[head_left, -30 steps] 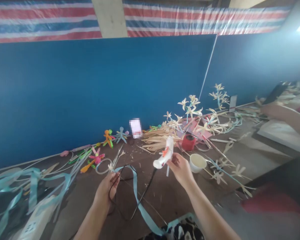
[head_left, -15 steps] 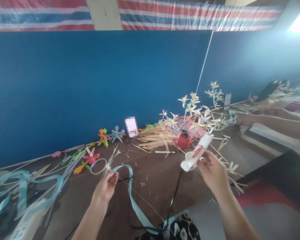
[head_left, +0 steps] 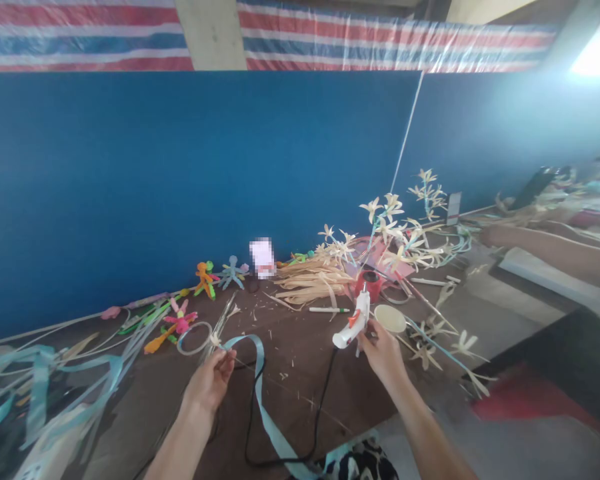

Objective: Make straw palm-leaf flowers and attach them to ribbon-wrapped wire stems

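My left hand (head_left: 213, 383) is closed in a pinch on the end of a light blue ribbon (head_left: 261, 393), which loops up and then trails down towards my lap. A small cream flower (head_left: 215, 339) shows just beyond its fingertips; whether it is joined to the ribbon I cannot tell. My right hand (head_left: 383, 350) grips a white glue gun (head_left: 355, 320) with an orange trigger, its nozzle pointing up and away. From the gun's base a black cord (head_left: 323, 400) hangs down. Just behind the nozzle sits a red pot-like thing (head_left: 369, 285).
Cream flowers on stems (head_left: 391, 208) and a bundle of pale strips (head_left: 307, 280) lie at the back by the blue partition (head_left: 205, 167). A pale round disc (head_left: 391, 319) is beside my right hand. Several colourful pipe-cleaner figures (head_left: 206, 280) and a clear ring (head_left: 195, 338) lie left.
My right hand has moved left and inward with the glue gun, turning it more upright. The pale disc now shows on the table. My left hand has stayed nearly still.
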The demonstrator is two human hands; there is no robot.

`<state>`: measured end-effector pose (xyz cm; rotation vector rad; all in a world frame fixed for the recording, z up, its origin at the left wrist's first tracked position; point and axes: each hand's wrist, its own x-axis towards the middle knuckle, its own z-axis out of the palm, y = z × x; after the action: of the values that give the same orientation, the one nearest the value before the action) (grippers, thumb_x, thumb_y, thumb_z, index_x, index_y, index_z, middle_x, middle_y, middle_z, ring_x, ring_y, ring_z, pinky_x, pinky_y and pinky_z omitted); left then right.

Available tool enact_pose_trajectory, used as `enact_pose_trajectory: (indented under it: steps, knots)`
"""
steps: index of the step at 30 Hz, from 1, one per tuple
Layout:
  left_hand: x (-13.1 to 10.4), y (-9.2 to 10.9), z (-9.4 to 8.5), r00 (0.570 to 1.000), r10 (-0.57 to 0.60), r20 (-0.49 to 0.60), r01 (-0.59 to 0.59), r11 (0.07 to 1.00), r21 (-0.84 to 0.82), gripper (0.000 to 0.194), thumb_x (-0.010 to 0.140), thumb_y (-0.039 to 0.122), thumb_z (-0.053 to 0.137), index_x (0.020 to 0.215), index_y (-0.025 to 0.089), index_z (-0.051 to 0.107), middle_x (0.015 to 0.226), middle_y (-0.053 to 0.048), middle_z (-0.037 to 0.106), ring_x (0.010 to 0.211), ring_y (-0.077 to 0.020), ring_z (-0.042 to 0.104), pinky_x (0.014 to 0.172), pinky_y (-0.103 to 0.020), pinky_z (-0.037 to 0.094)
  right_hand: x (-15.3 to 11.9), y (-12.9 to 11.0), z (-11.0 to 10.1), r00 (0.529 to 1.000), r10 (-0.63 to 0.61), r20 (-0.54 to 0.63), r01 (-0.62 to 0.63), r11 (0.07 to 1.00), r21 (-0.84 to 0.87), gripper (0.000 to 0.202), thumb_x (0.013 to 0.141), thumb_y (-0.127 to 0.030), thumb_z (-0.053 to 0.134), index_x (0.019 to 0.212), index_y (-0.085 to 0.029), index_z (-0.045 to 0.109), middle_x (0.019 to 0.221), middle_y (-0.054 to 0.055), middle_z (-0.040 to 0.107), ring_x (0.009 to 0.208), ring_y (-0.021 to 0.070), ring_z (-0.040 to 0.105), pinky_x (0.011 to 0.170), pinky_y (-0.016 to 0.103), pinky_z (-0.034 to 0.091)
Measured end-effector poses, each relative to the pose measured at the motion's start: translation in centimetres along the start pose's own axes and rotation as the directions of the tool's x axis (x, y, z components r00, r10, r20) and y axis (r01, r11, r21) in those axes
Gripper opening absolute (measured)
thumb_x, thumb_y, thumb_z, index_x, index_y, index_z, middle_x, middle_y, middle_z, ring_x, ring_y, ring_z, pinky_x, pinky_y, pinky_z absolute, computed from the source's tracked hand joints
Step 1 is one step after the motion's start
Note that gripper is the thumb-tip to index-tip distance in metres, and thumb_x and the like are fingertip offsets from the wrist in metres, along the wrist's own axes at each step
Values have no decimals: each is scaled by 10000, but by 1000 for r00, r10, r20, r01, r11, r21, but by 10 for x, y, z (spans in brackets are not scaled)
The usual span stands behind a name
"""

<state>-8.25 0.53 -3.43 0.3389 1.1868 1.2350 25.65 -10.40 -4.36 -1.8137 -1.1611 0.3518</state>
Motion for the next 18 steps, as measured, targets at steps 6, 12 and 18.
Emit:
enact_pose_trajectory:
  steps: [6, 12, 18]
  knots:
    - [0, -3, 1, 998, 65, -3, -65, 997, -28, 153, 721, 0, 453, 641, 111, 522, 556, -16, 609, 504, -85, 597, 443, -133, 493, 31, 10, -5, 992, -61, -114, 39, 982, -187, 242, 749, -382, 413, 867, -204, 525, 676, 32, 620, 580, 199, 593, 586, 284, 416]
    - [1, 0, 4, 981, 194, -26, -195, 979, -58, 151, 715, 1, 464, 650, 107, 549, 586, -23, 622, 546, -95, 612, 468, -137, 498, 35, 5, 1, 991, -32, -132, -17, 937, -348, 221, 743, -398, 409, 763, -226, 547, 679, 50, 634, 633, 228, 595, 548, 284, 376]
    - [5, 4, 0, 978, 208, -28, -209, 976, -54, 157, 710, -6, 463, 641, 106, 549, 580, -26, 625, 550, -100, 615, 464, -137, 498, 34, 3, 17, 990, 75, -121, -113, 928, -354, 284, 767, -426, 380, 778, -207, 562, 698, 78, 643, 671, 237, 598, 562, 281, 360]
